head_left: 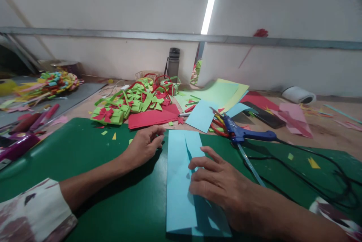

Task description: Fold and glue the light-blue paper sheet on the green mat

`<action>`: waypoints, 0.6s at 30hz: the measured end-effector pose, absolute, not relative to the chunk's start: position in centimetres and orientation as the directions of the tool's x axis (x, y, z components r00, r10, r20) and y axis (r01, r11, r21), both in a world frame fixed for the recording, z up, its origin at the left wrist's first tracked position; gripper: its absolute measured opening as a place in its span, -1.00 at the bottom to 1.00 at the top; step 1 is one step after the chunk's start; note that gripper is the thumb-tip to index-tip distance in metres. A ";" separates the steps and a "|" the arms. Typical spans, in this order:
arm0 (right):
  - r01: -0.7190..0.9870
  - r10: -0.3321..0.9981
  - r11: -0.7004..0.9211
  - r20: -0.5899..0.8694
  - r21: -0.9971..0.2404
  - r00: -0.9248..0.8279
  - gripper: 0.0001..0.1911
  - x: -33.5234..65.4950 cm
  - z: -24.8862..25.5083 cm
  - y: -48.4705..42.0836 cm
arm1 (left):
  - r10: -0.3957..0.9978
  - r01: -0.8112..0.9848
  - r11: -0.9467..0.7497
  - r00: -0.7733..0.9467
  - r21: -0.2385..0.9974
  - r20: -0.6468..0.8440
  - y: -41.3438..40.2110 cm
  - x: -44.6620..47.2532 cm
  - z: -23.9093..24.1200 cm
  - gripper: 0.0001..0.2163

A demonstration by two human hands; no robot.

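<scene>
A folded sheet of light blue paper (pixel 181 181) lies lengthwise on the green mat (pixel 113 193), its two flaps meeting near the middle with a narrow gap. My right hand (pixel 212 181) rests over the right flap, fingers curved and a little apart, holding nothing that I can see. To the left of the sheet, my left hand (pixel 145 144) hovers near its upper left edge without gripping it. Its fingers are loosely bent, with thumb and forefinger apart. A blue glue gun (pixel 246 133) with a clear glue stick lies beyond my right hand.
Red paper (pixel 154 116) and a heap of small green paper bags (pixel 135 100) lie behind the mat. A dark bottle (pixel 173 64) stands at the wall. A black phone-like object (pixel 266 115) and a black cable (pixel 311 153) are on the right; a purple tool (pixel 18 149) is at left.
</scene>
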State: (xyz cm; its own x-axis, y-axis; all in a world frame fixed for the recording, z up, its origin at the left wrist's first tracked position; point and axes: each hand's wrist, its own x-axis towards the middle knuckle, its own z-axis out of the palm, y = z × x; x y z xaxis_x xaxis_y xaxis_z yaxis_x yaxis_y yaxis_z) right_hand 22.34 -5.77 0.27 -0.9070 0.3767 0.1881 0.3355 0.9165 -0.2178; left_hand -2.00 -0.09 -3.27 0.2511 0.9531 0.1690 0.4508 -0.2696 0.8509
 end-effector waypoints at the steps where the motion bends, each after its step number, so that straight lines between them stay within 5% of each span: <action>1: 0.336 0.375 0.919 0.190 -0.206 -0.907 -0.72 22.4 0.0 -5.6 | 0.959 0.437 -0.242 0.245 0.866 0.144 0.0 -2.0 -3.2 -0.81; 4: 0.346 0.373 0.925 0.204 -0.154 -0.905 -0.81 22.6 -0.7 -5.5 | 0.973 0.393 -0.154 0.220 0.907 0.071 0.2 -1.9 -3.0 -0.77; 10: 0.339 0.354 0.935 0.297 -0.105 -0.887 -0.67 22.6 -0.7 -5.7 | 0.978 0.268 0.001 0.199 0.963 -0.056 0.1 -2.0 -2.5 -0.72; 18: 0.216 0.180 0.976 0.589 -0.009 -0.788 -0.64 23.3 -1.2 -5.8 | 0.950 0.069 0.141 0.271 0.988 -0.155 1.0 -0.9 -2.1 -0.60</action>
